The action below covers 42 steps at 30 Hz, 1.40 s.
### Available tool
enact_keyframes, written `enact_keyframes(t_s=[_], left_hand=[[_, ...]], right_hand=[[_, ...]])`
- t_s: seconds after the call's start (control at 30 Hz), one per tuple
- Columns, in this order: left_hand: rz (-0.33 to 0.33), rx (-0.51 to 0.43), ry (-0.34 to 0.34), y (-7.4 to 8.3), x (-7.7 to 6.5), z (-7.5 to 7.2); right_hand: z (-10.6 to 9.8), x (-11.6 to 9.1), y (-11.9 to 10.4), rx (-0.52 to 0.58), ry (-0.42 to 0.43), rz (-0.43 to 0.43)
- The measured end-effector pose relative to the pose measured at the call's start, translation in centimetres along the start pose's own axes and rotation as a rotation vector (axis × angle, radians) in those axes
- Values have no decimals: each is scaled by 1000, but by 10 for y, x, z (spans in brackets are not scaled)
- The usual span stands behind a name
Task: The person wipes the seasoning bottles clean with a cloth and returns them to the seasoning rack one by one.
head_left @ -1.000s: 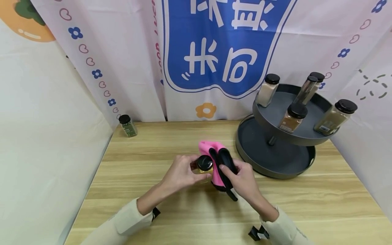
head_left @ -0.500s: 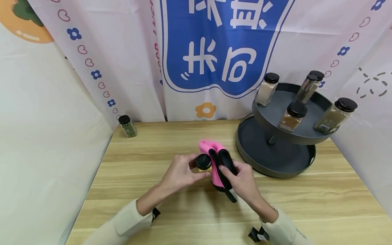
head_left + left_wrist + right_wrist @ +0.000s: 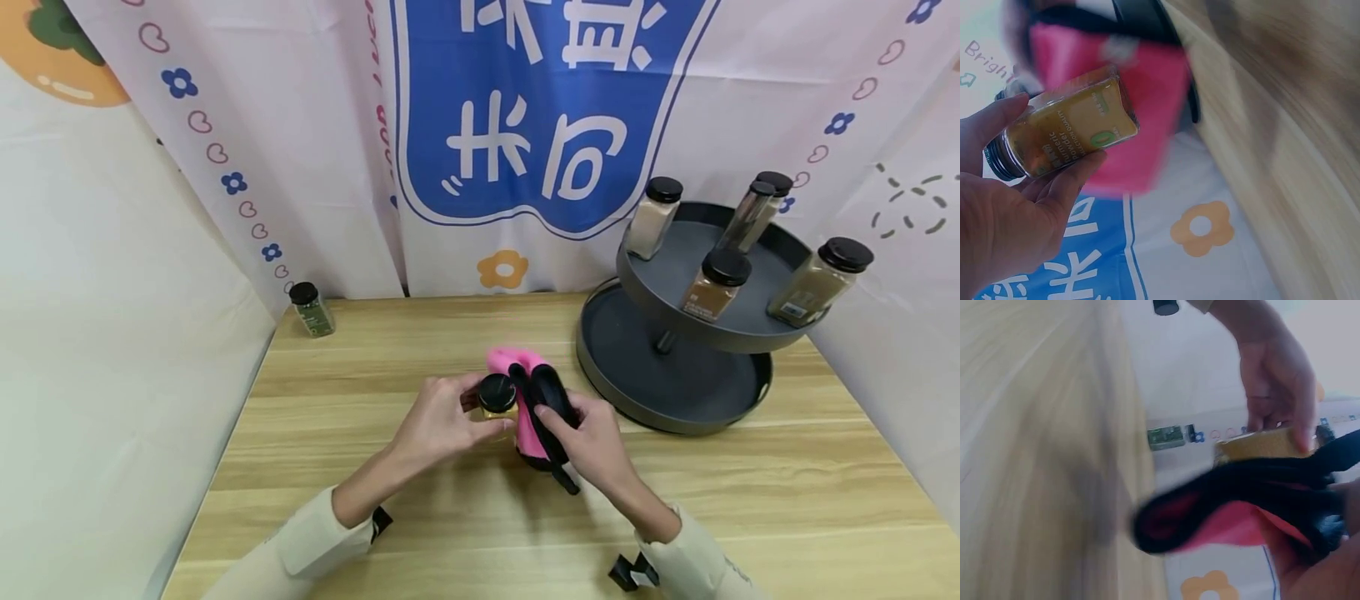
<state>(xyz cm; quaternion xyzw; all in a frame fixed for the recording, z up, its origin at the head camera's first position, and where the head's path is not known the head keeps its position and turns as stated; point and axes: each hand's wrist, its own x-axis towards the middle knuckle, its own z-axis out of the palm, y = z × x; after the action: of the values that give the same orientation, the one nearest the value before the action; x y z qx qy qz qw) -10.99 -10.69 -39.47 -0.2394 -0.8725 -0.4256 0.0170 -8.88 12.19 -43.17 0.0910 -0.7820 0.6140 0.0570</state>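
Note:
My left hand [image 3: 444, 423] pinches a square glass spice jar [image 3: 1072, 128] between thumb and fingers. The jar has a black lid [image 3: 497, 392], yellow powder and a label reading "Turmeric Powder". In the head view it is held above the table, lid up. Folded pink fabric with black edging [image 3: 531, 429] hangs right beside the jar, overlapping it in the left wrist view. My right hand [image 3: 592, 437] grips the fabric by its black part, thumb on top. The fabric looks like a soft pouch or mitt, and the right fingers behind it are mostly hidden.
A grey two-tier round rack [image 3: 671, 329] stands at the back right, with several black-lidded spice jars on its upper tier. One green spice jar [image 3: 313, 312] stands at the table's back left corner. Printed cloth [image 3: 330, 167] hangs behind the wooden table [image 3: 360, 358].
The jar has shifted slightly to the left in the head view. The pink fabric has moved a little against it, and both hands keep their hold.

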Motion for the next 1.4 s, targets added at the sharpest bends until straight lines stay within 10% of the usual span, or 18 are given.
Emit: enact_keyframes(t_s=[0.1, 0.33, 0.6, 0.83, 1.13, 1.4], left_hand=[[-2, 7, 1, -1, 0, 0], [25, -4, 5, -6, -2, 1], [-6, 2, 2, -1, 0, 0], [20, -3, -1, -4, 0, 1], [-19, -31, -16, 2, 0, 1], [-19, -84, -65, -2, -3, -3]], right_hand=[[1, 1, 2, -22, -27, 50], [1, -2, 0, 110, 122, -248], [4, 0, 4, -19, 14, 20], [4, -3, -2, 109, 159, -243], [4, -1, 13, -59, 10, -8], [-4, -2, 22, -82, -3, 1]])
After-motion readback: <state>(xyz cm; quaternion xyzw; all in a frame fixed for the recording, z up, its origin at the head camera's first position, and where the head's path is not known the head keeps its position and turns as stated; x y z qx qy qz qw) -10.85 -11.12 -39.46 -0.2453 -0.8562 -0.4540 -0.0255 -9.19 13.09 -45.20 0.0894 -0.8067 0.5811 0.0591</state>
